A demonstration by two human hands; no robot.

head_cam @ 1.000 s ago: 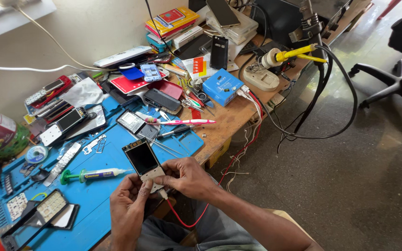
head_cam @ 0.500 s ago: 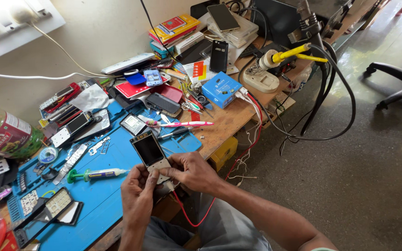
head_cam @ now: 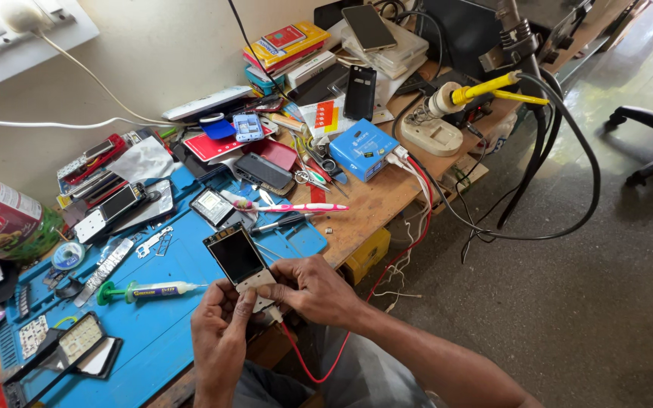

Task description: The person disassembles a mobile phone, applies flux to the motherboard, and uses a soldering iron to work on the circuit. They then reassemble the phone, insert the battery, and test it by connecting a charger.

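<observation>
Both your hands grip the phone (head_cam: 245,266) at its lower end: left hand (head_cam: 219,332) beneath, right hand (head_cam: 313,287) alongside; its long axis points up-left, away from you.

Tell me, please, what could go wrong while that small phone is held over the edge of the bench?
The phone sits only in the fingertips of the left hand and right hand, past the blue mat; a slip could drop it. The red wire trailing below might snag. The syringe lies close by and could be knocked.
</observation>
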